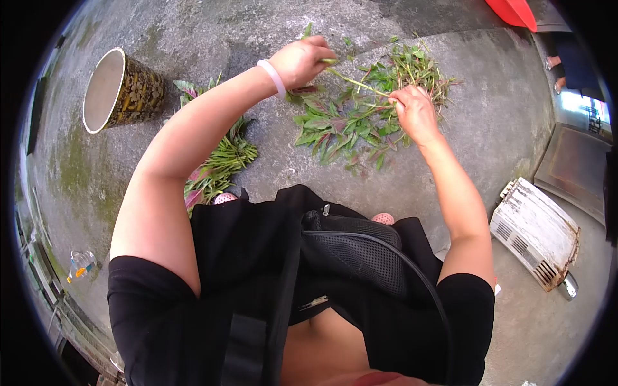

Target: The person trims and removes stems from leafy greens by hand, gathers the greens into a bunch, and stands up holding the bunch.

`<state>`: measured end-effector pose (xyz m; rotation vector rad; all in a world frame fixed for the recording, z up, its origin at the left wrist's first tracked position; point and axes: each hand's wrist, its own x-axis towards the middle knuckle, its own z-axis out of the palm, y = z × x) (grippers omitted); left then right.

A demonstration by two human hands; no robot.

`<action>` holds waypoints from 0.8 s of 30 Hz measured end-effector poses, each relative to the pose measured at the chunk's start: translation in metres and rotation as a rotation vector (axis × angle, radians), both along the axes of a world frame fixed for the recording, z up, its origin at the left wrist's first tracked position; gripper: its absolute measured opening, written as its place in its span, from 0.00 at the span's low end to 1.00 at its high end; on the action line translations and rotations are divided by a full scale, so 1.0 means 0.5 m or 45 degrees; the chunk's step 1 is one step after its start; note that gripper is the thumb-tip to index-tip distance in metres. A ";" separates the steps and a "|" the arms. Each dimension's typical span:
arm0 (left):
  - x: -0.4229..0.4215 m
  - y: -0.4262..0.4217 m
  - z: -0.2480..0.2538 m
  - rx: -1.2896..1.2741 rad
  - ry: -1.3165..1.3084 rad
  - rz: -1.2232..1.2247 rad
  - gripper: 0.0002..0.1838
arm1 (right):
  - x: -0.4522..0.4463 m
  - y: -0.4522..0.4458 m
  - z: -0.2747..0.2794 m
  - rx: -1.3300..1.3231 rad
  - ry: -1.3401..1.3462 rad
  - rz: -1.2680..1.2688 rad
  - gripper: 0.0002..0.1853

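Observation:
A thin green stem (355, 82) of leafy greens, which look like amaranth, stretches between my two hands above the concrete ground. My left hand (301, 62), with a pale bracelet at the wrist, is closed round its left end, where leaves stick out. The stem's right end is pinched in the fingers of my right hand (416, 113). Just beyond my right hand lies a loose heap of greens (412, 69). Green and reddish leaves (331, 127) spread below the stem. Under my left arm, partly hidden by it, sits a bunch of greens (230, 156) with stems side by side.
A patterned bucket (138, 92) stands at the left. A clear plastic piece with orange (81, 265) lies at lower left. To the right are a rusty white metal box (534, 228) and a dark panel (575, 164). Another person's foot (559, 83) shows near a red object (514, 11).

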<state>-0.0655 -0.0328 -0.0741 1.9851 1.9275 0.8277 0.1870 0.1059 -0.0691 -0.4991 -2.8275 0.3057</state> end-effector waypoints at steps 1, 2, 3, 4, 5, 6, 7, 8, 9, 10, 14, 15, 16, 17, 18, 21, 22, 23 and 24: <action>0.010 0.000 0.008 -0.035 0.021 -0.054 0.11 | 0.000 -0.005 0.002 -0.035 0.069 0.018 0.05; 0.018 0.002 0.008 -0.002 0.082 -0.100 0.12 | -0.006 -0.008 0.009 -0.023 0.117 0.027 0.04; 0.025 0.002 0.005 0.027 0.145 -0.146 0.14 | -0.012 -0.010 0.014 -0.084 0.157 0.042 0.04; 0.030 0.002 0.005 0.056 0.210 -0.196 0.15 | -0.017 -0.012 0.019 -0.145 0.199 0.055 0.05; 0.034 -0.001 0.012 0.006 0.268 -0.225 0.16 | -0.022 -0.014 0.025 -0.206 0.242 0.064 0.05; 0.039 -0.003 0.021 -0.042 0.325 -0.256 0.17 | -0.027 -0.017 0.032 -0.303 0.254 0.071 0.05; 0.042 -0.003 0.027 -0.090 0.383 -0.290 0.18 | -0.031 -0.021 0.039 -0.400 0.267 0.075 0.05; 0.043 -0.004 0.030 -0.086 0.372 -0.293 0.18 | -0.032 -0.023 0.043 -0.496 0.278 0.077 0.06; 0.046 -0.003 0.036 -0.071 0.394 -0.274 0.17 | -0.031 -0.023 0.041 -0.603 0.262 0.015 0.07; 0.049 -0.005 0.045 -0.059 0.414 -0.254 0.16 | -0.031 -0.023 0.035 -0.714 0.243 -0.048 0.07; 0.060 0.000 0.044 -0.104 0.282 -0.080 0.10 | -0.039 -0.040 0.053 -0.786 0.117 -0.170 0.10; 0.065 0.004 0.044 -0.164 0.227 0.000 0.10 | -0.048 -0.055 0.070 -0.793 0.054 -0.205 0.10; 0.070 0.008 0.044 -0.218 0.161 0.115 0.12 | -0.058 -0.070 0.080 -0.704 0.095 -0.141 0.10; 0.053 0.018 0.038 -0.357 0.057 0.273 0.12 | -0.065 -0.078 0.091 -0.707 0.092 -0.122 0.10; 0.022 0.035 0.027 -0.496 -0.049 0.429 0.13 | -0.070 -0.085 0.100 -0.710 0.090 -0.104 0.10; -0.048 0.021 0.020 -0.562 -0.329 0.793 0.15 | -0.055 -0.027 0.054 -0.848 0.253 -0.212 0.11; -0.065 0.007 0.018 -0.516 -0.241 0.730 0.16 | -0.041 0.021 0.042 -0.903 0.241 -0.383 0.12; -0.078 -0.004 0.017 -0.465 -0.151 0.675 0.18 | -0.027 0.067 0.033 -0.956 0.230 -0.548 0.14; -0.078 -0.011 0.001 -0.355 -0.060 0.667 0.17 | -0.005 0.110 -0.008 -0.392 0.128 -0.633 0.15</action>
